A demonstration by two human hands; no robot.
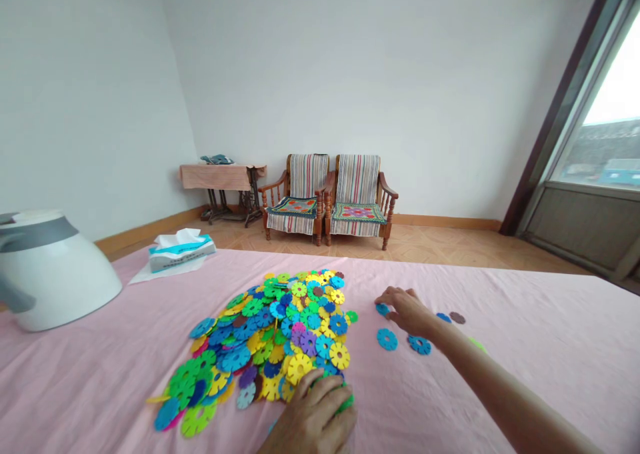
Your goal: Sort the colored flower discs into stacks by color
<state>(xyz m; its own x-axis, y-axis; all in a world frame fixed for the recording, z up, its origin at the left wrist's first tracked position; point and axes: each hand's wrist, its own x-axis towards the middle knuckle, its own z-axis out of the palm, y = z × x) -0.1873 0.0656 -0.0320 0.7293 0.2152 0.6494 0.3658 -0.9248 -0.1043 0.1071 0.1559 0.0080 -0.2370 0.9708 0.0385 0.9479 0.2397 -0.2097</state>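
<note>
A large heap of notched plastic snowflake discs (265, 327) in blue, green, yellow, purple and other colours covers the middle of the cloth. Over its near right edge lies my left hand (320, 414), fingers stretched across the pieces; a green disc (346, 402) shows by its fingertips. To the right of the heap, my right hand (407, 309) has its thumb and fingertips at a blue disc (383, 309), low over the cloth. Two more blue discs, one in front (387, 339) and one beside the wrist (419, 345), lie flat. A brown disc (457, 317) rests farther right; my forearm partly hides a lime disc (477, 343).
A pink cloth (550, 347) covers the table. At the left stand a white and grey jug (60, 274) and a tissue box (181, 254). Beyond the far edge are two wooden armchairs (357, 187) and a small cloth-covered table (215, 176).
</note>
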